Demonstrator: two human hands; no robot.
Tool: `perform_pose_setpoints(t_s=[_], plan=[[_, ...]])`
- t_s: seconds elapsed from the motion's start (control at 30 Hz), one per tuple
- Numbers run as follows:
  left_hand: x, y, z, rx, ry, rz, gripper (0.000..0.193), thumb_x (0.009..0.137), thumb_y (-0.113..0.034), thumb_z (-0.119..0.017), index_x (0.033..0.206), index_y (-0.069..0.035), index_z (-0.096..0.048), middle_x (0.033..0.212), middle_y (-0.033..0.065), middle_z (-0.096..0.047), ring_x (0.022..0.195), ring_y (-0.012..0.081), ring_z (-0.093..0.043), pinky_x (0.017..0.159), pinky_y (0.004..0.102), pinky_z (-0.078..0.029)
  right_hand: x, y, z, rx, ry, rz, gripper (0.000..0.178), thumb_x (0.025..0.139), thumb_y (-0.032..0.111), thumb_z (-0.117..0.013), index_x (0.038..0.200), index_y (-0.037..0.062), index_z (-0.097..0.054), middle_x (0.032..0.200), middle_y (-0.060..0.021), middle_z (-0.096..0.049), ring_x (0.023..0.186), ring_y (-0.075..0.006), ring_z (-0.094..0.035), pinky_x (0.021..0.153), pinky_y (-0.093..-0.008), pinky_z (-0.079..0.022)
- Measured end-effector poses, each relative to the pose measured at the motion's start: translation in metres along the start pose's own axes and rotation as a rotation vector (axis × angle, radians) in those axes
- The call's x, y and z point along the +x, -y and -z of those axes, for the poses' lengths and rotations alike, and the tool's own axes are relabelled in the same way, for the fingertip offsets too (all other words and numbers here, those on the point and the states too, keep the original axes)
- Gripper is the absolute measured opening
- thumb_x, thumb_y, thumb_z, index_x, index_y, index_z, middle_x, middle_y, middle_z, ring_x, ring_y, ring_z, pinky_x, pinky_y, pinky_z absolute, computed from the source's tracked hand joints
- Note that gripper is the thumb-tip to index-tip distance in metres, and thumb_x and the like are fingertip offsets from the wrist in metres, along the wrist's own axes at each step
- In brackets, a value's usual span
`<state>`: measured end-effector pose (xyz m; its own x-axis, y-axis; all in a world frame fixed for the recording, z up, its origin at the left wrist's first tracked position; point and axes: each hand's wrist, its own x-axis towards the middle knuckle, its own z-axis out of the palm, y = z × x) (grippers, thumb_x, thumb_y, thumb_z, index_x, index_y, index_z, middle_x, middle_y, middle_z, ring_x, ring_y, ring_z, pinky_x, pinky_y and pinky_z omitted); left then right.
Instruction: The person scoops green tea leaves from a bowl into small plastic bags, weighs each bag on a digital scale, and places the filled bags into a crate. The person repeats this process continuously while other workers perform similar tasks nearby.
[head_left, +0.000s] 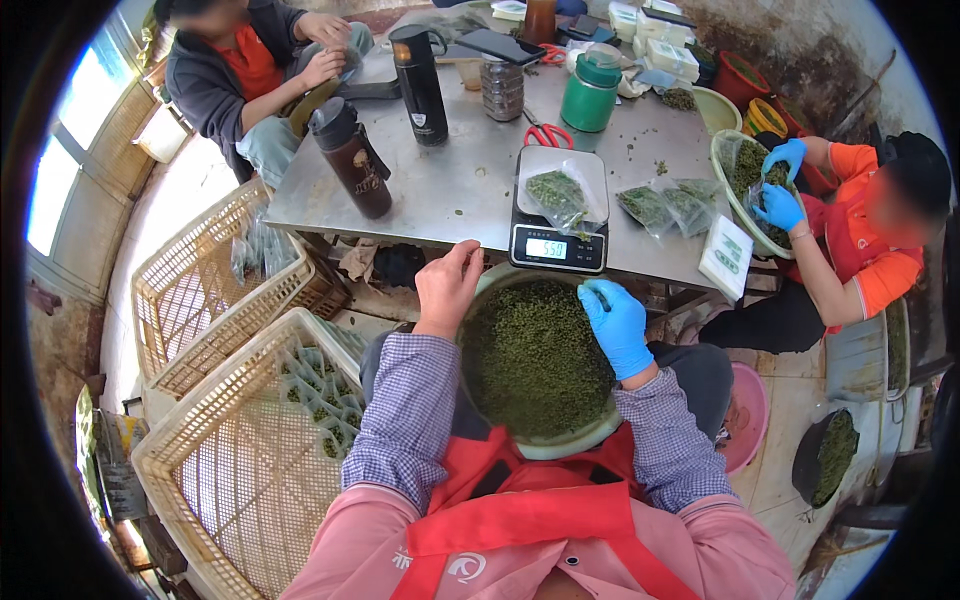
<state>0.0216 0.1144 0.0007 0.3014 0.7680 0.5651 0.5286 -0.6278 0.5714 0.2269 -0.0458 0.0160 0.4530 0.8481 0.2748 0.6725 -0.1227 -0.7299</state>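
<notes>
Between my knees stands a pale green basin (588, 436) full of small green berry-like pieces (535, 350). My bare left hand (449, 288) is raised by its upper left rim, fingertips pressed together; whatever they may pinch is too small to see. At the right rim, my right hand (617, 328) wears a blue glove, its fingers curled over the green pieces; what is inside them is hidden. Just beyond the basin a black digital scale (558, 248) sits at the table's edge with its display lit. On its plate lies a clear bag of green pieces (558, 198).
Filled clear bags (690, 205) and a white packet (725, 258) lie right of the scale on the metal table (455, 190). Red scissors (547, 134), a green jar (592, 92) and dark bottles (350, 160) stand behind. Plastic crates (240, 470) are at left. Two co-workers sit nearby.
</notes>
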Motion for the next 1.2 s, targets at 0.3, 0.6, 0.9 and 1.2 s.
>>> perform_pose_setpoints(t_s=[0.3, 0.6, 0.9, 1.2], plan=[[-0.002, -0.006, -0.004, -0.107, -0.032, 0.073, 0.013, 0.081, -0.02, -0.067, 0.089, -0.011, -0.066, 0.066, 0.0074, -0.064, 0.06, 0.0253, -0.063, 0.054, 0.0369, -0.047, 0.069, 0.002, -0.026, -0.212, -0.123, 0.338, 0.03, 0.085, 0.017, -0.06, 0.114, 0.0122, -0.062, 0.12, -0.0089, -0.059, 0.085, -0.0311, -0.065, 0.071, -0.0365, -0.054], [0.006, -0.006, -0.008, 0.256, -0.069, -0.052, 0.051, 0.075, -0.027, -0.071, 0.118, -0.009, -0.052, 0.085, 0.0059, -0.065, 0.086, 0.0245, -0.061, 0.072, 0.0367, -0.048, 0.08, 0.091, -0.034, -0.516, 0.124, 0.665, 0.012, 0.077, 0.012, -0.058, 0.088, 0.0094, -0.062, 0.102, -0.0094, -0.058, 0.065, -0.0267, -0.062, 0.054, -0.0391, -0.05], [-0.005, -0.002, -0.014, 0.178, 0.105, -0.047, 0.061, 0.067, -0.023, -0.073, 0.12, -0.007, -0.049, 0.083, 0.0107, -0.065, 0.073, 0.0299, -0.063, 0.064, 0.0401, -0.049, 0.066, 0.081, -0.078, -0.607, 0.301, 0.514, 0.007, 0.076, 0.011, -0.058, 0.08, 0.0069, -0.062, 0.082, -0.0104, -0.061, 0.063, -0.0274, -0.063, 0.054, -0.0384, -0.049], [-0.003, -0.01, -0.016, 0.119, 0.069, -0.083, 0.056, 0.07, -0.007, -0.06, 0.125, -0.009, -0.049, 0.079, 0.0144, -0.063, 0.071, 0.0328, -0.062, 0.062, 0.042, -0.049, 0.054, 0.077, -0.074, -0.392, 0.239, 0.524, 0.036, 0.078, 0.007, -0.056, 0.113, 0.006, -0.058, 0.107, -0.0145, -0.059, 0.075, -0.0335, -0.063, 0.063, -0.0425, -0.052]])
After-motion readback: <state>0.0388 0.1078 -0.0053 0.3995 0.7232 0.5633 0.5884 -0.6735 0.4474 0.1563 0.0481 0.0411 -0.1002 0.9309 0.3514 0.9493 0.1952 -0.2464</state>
